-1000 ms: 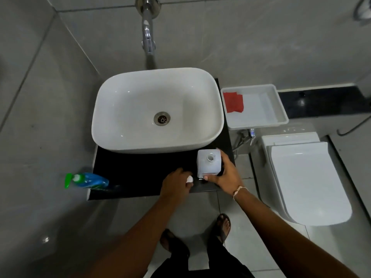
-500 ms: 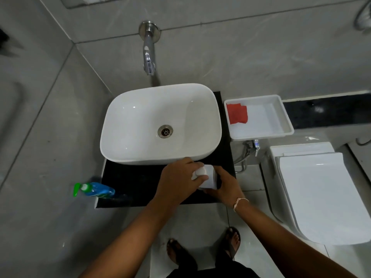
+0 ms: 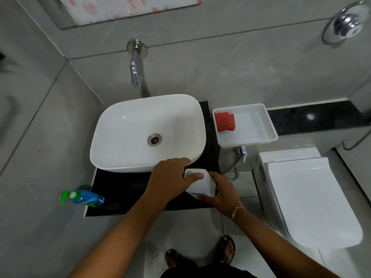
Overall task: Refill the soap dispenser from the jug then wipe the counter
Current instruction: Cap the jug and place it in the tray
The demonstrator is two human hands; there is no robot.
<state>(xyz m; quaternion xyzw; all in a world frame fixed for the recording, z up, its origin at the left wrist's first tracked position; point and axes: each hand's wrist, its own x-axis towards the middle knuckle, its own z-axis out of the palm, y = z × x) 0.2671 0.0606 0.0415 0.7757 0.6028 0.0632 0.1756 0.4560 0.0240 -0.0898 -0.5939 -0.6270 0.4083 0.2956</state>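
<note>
A white square soap dispenser [image 3: 202, 187] stands tilted on the black counter [image 3: 120, 189], in front of the sink's right corner. My right hand [image 3: 222, 194] grips its right side and front. My left hand [image 3: 170, 177] lies over its top, with fingers and thumb closed on a small white cap pressed to the opening. A blue bottle with a green top [image 3: 86, 198] sits at the counter's front left corner, away from both hands. A folded red cloth [image 3: 224, 121] lies in the left end of a white tray [image 3: 271, 127].
A white basin [image 3: 130, 127] fills most of the counter, under a wall tap [image 3: 135, 75]. The tray sits just right of the counter, above a valve and hose. A closed white toilet [image 3: 311, 197] stands at the right. My sandalled feet show at the bottom of the view.
My left hand has carried the small white cap from beside the dispenser onto its top. My right hand has kept its hold, and the dispenser now leans. The camera has tilted upward.
</note>
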